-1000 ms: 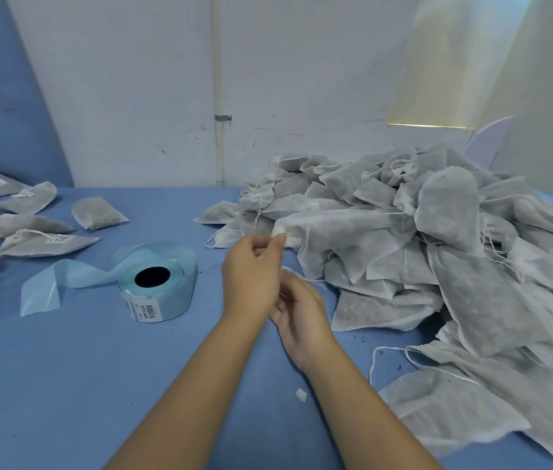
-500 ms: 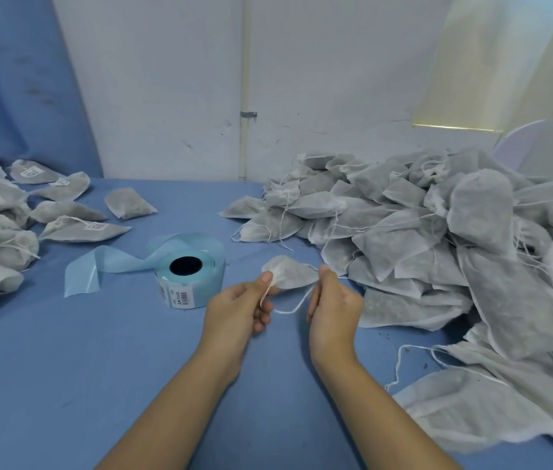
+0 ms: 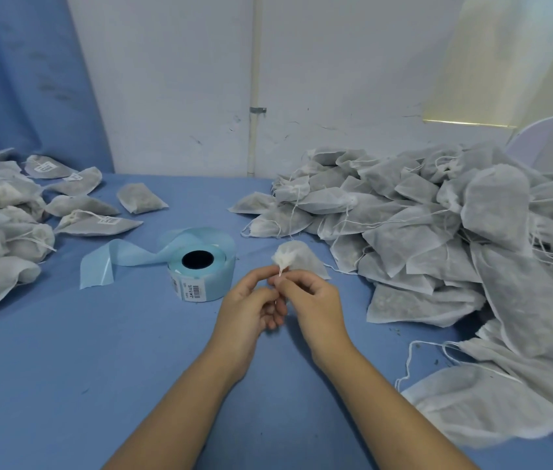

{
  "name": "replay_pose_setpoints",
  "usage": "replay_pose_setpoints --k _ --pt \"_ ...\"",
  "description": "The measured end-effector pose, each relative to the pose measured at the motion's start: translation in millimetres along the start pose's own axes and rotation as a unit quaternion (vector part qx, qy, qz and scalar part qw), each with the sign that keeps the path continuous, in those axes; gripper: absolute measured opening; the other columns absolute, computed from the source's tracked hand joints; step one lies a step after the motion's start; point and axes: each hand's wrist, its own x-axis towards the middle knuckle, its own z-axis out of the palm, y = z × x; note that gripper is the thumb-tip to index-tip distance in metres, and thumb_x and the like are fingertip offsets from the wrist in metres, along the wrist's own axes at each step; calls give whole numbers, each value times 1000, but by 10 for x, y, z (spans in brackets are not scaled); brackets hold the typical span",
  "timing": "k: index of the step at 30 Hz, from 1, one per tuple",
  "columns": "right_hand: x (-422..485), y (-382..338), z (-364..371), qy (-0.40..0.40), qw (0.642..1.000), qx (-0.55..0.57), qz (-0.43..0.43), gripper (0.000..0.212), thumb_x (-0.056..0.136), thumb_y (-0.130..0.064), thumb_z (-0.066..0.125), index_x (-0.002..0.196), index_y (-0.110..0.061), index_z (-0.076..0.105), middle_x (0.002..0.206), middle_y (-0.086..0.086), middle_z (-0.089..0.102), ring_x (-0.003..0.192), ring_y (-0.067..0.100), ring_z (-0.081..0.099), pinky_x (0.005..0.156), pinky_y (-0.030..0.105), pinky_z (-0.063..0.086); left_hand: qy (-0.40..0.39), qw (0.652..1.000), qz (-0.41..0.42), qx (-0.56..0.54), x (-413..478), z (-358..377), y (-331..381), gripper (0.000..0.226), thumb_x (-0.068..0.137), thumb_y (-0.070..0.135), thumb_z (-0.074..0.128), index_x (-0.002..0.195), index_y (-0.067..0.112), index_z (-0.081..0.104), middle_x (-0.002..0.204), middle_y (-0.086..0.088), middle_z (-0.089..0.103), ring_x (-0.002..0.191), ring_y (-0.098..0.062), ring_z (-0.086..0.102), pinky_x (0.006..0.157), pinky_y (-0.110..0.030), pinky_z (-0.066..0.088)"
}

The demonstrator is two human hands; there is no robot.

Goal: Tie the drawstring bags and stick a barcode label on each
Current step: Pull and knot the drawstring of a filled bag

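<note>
Drawstring (image 3: 280, 272) pinched by left hand (image 3: 249, 308) and right hand (image 3: 314, 298) at frame centre, small bag (image 3: 297, 258) gathered above fingers, label roll (image 3: 202, 266) just left on blue tabletop (image 3: 64, 351).

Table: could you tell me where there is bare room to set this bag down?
Bare: nearer than the label roll, left of the left hand; also between roll and wall. Crowded: bag pile at right, labelled bags at left.

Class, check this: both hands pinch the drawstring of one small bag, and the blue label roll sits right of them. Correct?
No: the head view shows the label roll left of the left hand and right hand, which do pinch the drawstring of the small bag.
</note>
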Motion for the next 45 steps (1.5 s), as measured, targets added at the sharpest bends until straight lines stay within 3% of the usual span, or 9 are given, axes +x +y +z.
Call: replay_pose_setpoints --k 6,11,14,20,23,29,33,39,45 --pt "53 -63 -69 91 990 94 56 13 79 -3 65 70 -10 72 63 -10 65 55 -5 54 53 7 41 -51 991 -16 120 9 -16 50 45 85 -7 44 109 26 64 50 -6 54 42 -12 44 42 -20 34" --pt "64 -68 -87 109 984 112 82 15 79 -9 68 68 -17 74 71 -8 66 66 2 53 64 14 40 -44 991 -7 130 2 -5 59 50 83 -8 44 108 31 66 50 -7 53 42 -12 44 42 -18 36" --pt "66 -70 -101 92 987 104 84 12 80 -11 68 75 -18 76 74 -10 68 73 4 54 69 19 38 -31 990 2 135 -4 -10 44 48 84 -7 45 107 29 65 51 -5 54 42 -11 44 43 -17 37" --pt "99 -93 -175 15 988 129 88 13 91 -24 58 90 -22 70 99 -12 73 91 0 59 79 23 36 36 974 58 215 -16 -6 -72 9 92 11 57 84 13 61 59 5 61 50 -4 52 55 -16 42" --pt "100 -96 -176 2 979 180 100 14 95 -22 53 91 -21 67 85 -8 73 80 0 63 72 21 38 79 932 123 330 -20 -36 -78 12 91 15 59 79 19 60 69 10 61 61 4 53 58 -8 38" --pt "102 -53 -182 47 994 -87 -45 17 96 -15 53 83 -16 65 59 -16 54 58 -4 47 59 10 35 123 833 186 506 -14 -130 -44 8 92 24 56 87 22 61 85 13 48 72 -4 44 63 -25 31" --pt "112 14 -173 54 964 -238 -101 16 98 -22 48 84 -21 55 72 -11 55 72 9 52 68 24 39 123 809 219 532 -39 -96 -41 10 93 25 54 91 20 63 94 9 51 81 -8 46 64 -29 38" --pt "104 73 -180 63 958 -250 -127 8 96 -20 55 89 -19 59 81 -7 63 71 2 52 65 12 39 119 796 222 550 -57 -94 -39 13 94 25 52 93 18 63 98 7 52 88 -10 50 67 -29 41" --pt "96 22 -206 98 980 -162 -58 23 96 -16 50 80 -19 67 59 -9 62 61 4 53 65 15 43 105 796 213 557 -65 -87 -52 14 95 26 50 95 19 62 101 8 52 88 -11 52 70 -30 43"
